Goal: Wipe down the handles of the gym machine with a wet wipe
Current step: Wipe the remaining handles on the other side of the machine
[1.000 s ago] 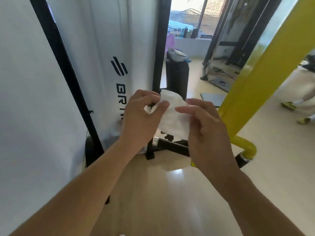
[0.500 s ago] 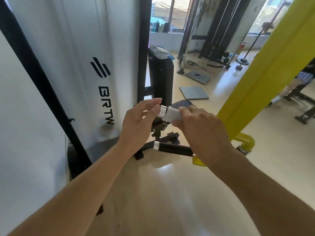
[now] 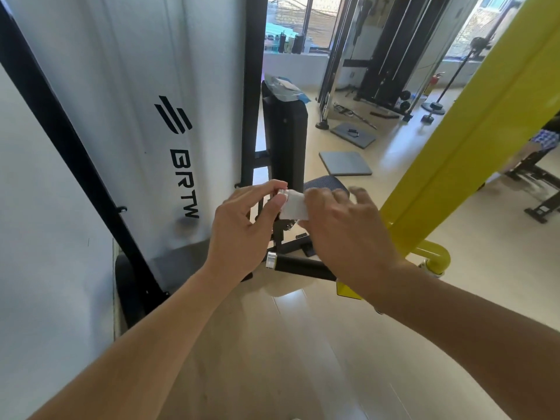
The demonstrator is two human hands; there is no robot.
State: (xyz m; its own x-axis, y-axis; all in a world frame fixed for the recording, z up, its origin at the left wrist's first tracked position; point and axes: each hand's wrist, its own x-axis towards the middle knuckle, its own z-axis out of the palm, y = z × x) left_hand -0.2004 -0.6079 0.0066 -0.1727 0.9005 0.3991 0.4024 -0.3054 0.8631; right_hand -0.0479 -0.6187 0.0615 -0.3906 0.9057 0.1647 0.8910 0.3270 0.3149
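A white wet wipe (image 3: 293,204) is wrapped round an upper handle of the gym machine; only the handle's silver end cap (image 3: 282,192) shows. My left hand (image 3: 242,228) pinches that capped end between thumb and fingers. My right hand (image 3: 348,228) lies over the wipe and holds it round the handle, fingers partly spread. Below both hands a second black handle (image 3: 300,264) with a silver cap points left. The yellow arm (image 3: 472,137) of the machine rises to the upper right.
A white shroud marked BRTW (image 3: 136,116) with black uprights stands at left. A black padded seat back (image 3: 285,134) is behind the hands. Grey mats (image 3: 345,163) and a cable machine (image 3: 381,56) lie further back. A person's legs (image 3: 545,140) show at the right edge.
The wipe was held spread between both hands in front of the machine; it has since been brought down and wrapped round the upper handle. The right hand's fingers have loosened and spread over it.
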